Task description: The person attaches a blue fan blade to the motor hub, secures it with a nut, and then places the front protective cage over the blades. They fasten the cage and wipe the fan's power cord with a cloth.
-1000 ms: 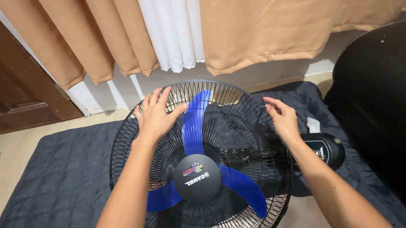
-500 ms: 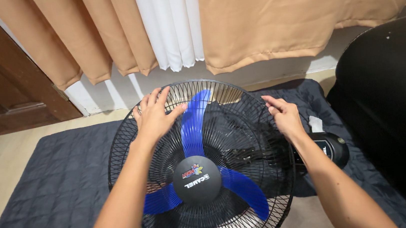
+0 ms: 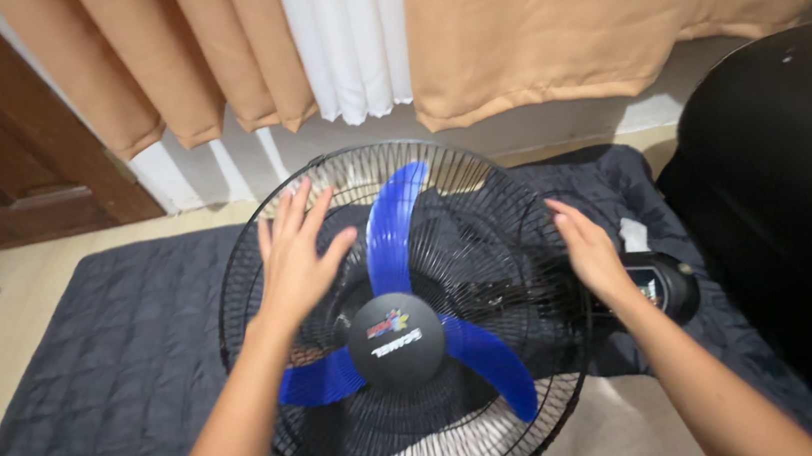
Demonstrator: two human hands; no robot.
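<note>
Left hand [image 3: 294, 260] flat, fingers spread, on round black wire fan guard [image 3: 257, 244]; right hand [image 3: 589, 249] open at rim. Risk: fingers slip between wires, strike blue plastic blades [image 3: 391, 230]; guard tilts.

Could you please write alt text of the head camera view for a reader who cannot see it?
A person's left hand lies spread on the black wire grille of a fan with blue blades, while the right hand rests at its right rim. The fan lies on a dark quilted mat before tan curtains.

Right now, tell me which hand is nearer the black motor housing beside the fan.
Right. The right hand rests on the fan guard's edge, just beside the motor housing; the left hand lies across the guard, far from it.
</note>
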